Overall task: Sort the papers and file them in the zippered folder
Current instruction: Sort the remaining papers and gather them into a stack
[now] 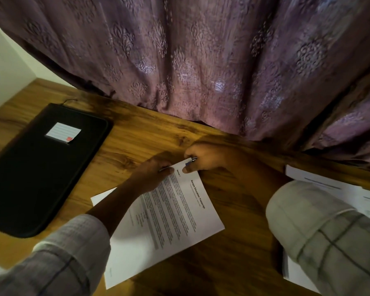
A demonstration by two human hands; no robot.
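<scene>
Pinching top corner of papers [175,210]: left hand [156,171] thumb and fingers on the edge, right hand [203,157] fingers nipping clip [191,161], possibly a binder type. Papers mid-desk [233,263]; folder [41,174] at 9 o'clock; stack [329,184] at 3 o'clock.

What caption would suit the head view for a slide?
Left hand pinches a corner of the papers, right hand a small clip there; the folder lies shut nearby.

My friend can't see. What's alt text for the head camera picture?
The left hand pinches the top corner of papers on a table while the right hand holds a small clip there. A shut black folder lies to the left; a purple curtain hangs behind.
</scene>
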